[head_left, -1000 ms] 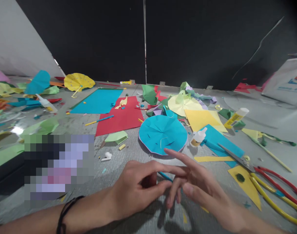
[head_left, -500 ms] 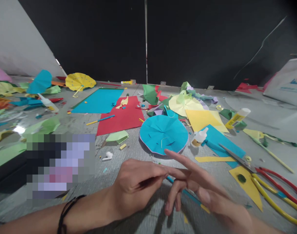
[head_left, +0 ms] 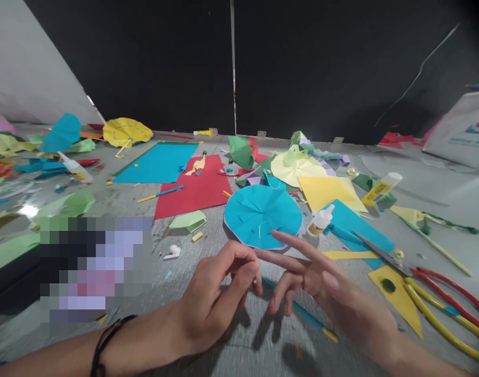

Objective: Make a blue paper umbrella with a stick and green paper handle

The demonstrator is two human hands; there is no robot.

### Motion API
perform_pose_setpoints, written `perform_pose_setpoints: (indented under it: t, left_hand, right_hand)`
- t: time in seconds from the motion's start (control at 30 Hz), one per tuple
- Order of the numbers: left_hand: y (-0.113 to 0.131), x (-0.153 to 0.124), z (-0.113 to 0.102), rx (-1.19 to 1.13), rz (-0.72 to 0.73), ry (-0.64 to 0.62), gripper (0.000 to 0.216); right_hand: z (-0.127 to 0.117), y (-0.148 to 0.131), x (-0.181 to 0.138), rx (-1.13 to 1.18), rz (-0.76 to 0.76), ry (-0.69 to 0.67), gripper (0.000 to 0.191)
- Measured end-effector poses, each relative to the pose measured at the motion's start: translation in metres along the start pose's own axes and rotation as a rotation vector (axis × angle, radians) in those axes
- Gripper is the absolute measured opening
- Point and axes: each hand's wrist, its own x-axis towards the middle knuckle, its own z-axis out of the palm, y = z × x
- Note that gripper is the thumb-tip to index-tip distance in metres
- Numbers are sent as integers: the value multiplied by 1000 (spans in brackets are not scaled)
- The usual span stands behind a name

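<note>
Low in the middle of the head view, my left hand (head_left: 223, 293) is closed in a pinch, thumb against index finger. It meets a fingertip of my right hand (head_left: 321, 293); whatever the pinch holds is hidden. My right hand is open, two fingers stretched out to the left and the others bent. Under it, a thin blue and yellow paper stick (head_left: 312, 318) lies on the grey surface. Just beyond both hands rests a pleated blue paper disc (head_left: 263, 209) with a purple edge and small slits. A small white glue bottle (head_left: 321, 221) stands to its right.
Scissors (head_left: 427, 285) with red and yellow handles lie at right, near a glue stick (head_left: 381, 189). Red paper (head_left: 196, 195), blue paper (head_left: 156, 163) and a yellow paper fan (head_left: 127, 132) lie further back. A white earbud (head_left: 172, 252) sits left. A dark panel (head_left: 153, 63) rises behind.
My left hand has slid from the middle of my right hand's outstretched finger to its tip, with its fingers curling more. My right hand has shifted slightly upward.
</note>
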Motion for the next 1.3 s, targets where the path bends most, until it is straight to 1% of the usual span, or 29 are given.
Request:
perform_pose_setpoints:
  t: [0.17, 0.33, 0.4, 0.47, 0.57, 0.63, 0.7, 0.77, 0.83, 0.97, 1.17, 1.3]
  left_hand:
    - [-2, -1, 1, -75, 2, 8, 29]
    - [-4, -2, 1, -30, -21, -3, 36]
    - [-3, -2, 0, -13, -29, -2, 38]
    - [-1, -1, 0, -1, -22, -5, 40]
    - [2, -1, -1, 16, -18, -29, 41]
    - [3, -1, -1, 20, -20, -58, 37]
    - [3, -1, 0, 8, -11, -76, 31]
    - [3, -2, 0, -15, 6, -86, 27]
    - [2, -2, 0, -28, 1, -92, 26]
    - [0, -1, 2, -17, -19, -82, 21]
    - [-2, 3, 5, -32, 38, -19, 3]
    - [-1, 4, 4, -16, 58, -24, 6]
  right_hand:
    - [0, 2, 0, 4, -5, 9, 61]
    - [1, 1, -1, -11, -12, 11, 62]
    - [2, 2, -2, -45, -26, 33, 57]
    - [2, 5, -1, -138, -52, 115, 42]
    - [3, 8, -1, -417, -100, 250, 19]
    - [3, 10, 0, -582, -156, 283, 12]
    - [4, 10, 0, -661, -217, 291, 9]
    - [4, 10, 0, -674, -253, 297, 9]
    - [4, 10, 0, -666, -251, 306, 11]
    - [4, 9, 1, -662, -176, 334, 12]
    - [5, 10, 0, -667, -142, 328, 13]
    - [6, 9, 0, -687, -150, 328, 14]
